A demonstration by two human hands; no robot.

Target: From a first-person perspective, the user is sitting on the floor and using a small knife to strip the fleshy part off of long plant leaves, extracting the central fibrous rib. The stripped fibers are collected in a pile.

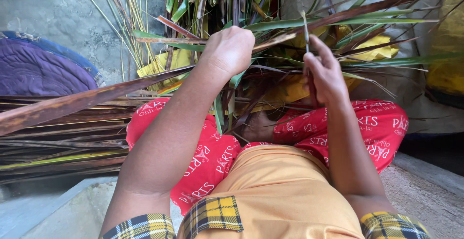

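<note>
Site: informal home craft spot, floor level, likely yard or porch. Evidence: rough grey plaster wall [58, 7] w/ bare cement floor [53, 210]; long green and brown palm-type leaves [309, 24] heaped in front; flat dried leaf strips [63, 137] stacked at left; yellow sheeting [372, 50] under the pile; purple quilted cushion [34, 72] by wall. No workshop fittings or machinery; person sits cross-legged on floor.

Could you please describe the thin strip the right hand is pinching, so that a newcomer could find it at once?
Start at the red patterned trousers of the seated person, then go up to the right hand above the knee. The thin strip rises upright from its fingertips. Unlike the broad green and brown leaves lying slantwise behind, it is narrow, pale and nearly vertical.
</note>
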